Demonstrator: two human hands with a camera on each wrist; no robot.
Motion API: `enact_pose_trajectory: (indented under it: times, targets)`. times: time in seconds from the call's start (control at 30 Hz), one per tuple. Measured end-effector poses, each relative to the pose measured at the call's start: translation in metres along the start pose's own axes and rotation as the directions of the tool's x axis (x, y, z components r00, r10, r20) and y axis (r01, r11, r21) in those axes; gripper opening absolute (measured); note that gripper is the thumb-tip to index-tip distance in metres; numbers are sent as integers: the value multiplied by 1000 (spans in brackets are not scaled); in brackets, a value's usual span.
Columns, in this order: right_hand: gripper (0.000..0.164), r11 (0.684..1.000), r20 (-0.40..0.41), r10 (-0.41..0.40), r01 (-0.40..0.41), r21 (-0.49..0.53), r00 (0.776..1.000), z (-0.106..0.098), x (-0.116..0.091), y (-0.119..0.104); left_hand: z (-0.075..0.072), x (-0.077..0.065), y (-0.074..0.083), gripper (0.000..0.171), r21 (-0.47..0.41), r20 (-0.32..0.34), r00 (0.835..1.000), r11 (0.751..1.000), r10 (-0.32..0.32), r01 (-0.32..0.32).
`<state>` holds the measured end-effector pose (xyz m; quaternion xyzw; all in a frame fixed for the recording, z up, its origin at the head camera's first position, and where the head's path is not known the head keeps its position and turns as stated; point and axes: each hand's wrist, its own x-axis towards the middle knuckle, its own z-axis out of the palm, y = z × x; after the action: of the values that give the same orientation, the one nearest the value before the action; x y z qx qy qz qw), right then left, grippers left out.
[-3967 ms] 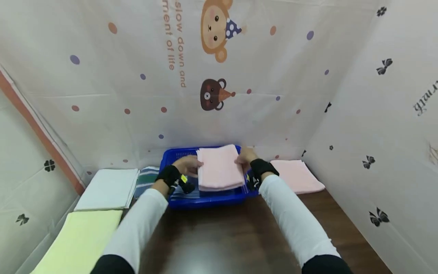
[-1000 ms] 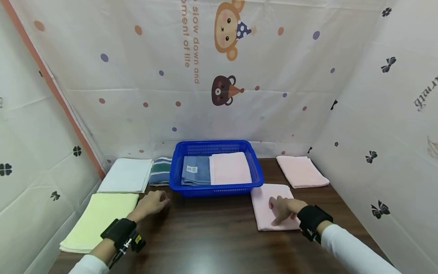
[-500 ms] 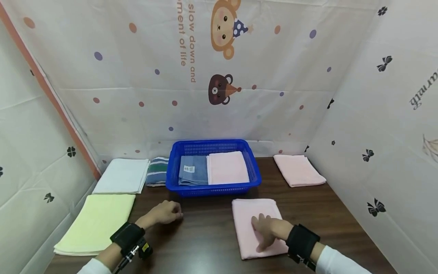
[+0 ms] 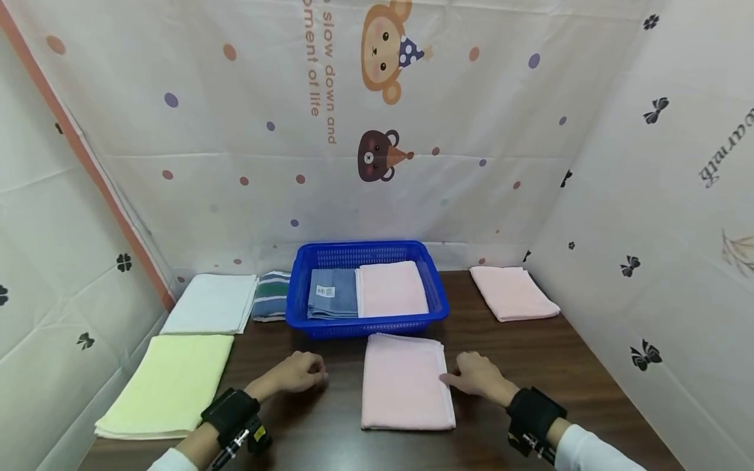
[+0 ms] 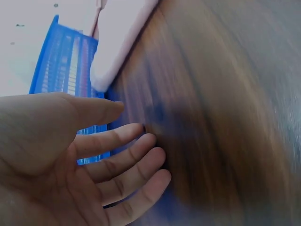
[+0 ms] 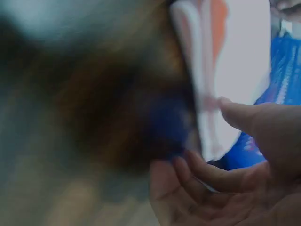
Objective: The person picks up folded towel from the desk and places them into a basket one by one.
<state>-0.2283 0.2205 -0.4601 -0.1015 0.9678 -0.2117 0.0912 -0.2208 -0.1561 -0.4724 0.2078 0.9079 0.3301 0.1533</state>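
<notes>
A folded pink towel (image 4: 406, 383) lies on the table in front of the blue basket (image 4: 368, 328). My right hand (image 4: 477, 375) is at its right edge, the thumb touching the folded side. The right wrist view shows that thumb against the towel's layered edge (image 6: 207, 84), the other fingers loosely bent beside it. My left hand (image 4: 297, 373) hovers low over the table, left of the towel and apart from it. Its fingers (image 5: 136, 165) are relaxed and hold nothing. Inside the basket, a folded blue towel (image 4: 333, 293) with a white label sits beside another pink one (image 4: 393, 289).
At the left lie a yellow towel (image 4: 171, 386), a white towel (image 4: 209, 303) and a blue-green striped towel (image 4: 272, 296) against the basket. Another pink towel (image 4: 514, 293) lies at the back right. Printed curtains (image 4: 459, 209) stand behind and on both sides of the wooden table (image 4: 341, 438).
Earlier, both hands held a pink towel over the basket; a pink towel now lies inside it. Then my right hand slid another pink towel leftward to the front of the basket and moved to its edge.
</notes>
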Motion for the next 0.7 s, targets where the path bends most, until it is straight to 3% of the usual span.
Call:
enact_pose_trajectory:
  times: [0.07,0.23,0.37,0.53,0.7]
  targets:
    - [42,999,26,47,-47,21,999,1,-2,7,6,6,5,12,-20,-2,1000,1000,0,0]
    - [42,997,22,11,-13,81,1000,13,2,0,23,25,24,23,-37,-39,999,999,-1,-1]
    - [46,994,31,-2,-2,106,1000,22,11,-17,32,32,33,21,-45,-78,995,997,-63,59]
    - [39,985,75,-43,31,167,996,32,17,-34,36,25,31,19,-30,-116,983,990,-143,140]
    - [32,965,76,-120,98,242,990,41,21,-44,29,9,25,17,-158,-113,971,968,-212,193]
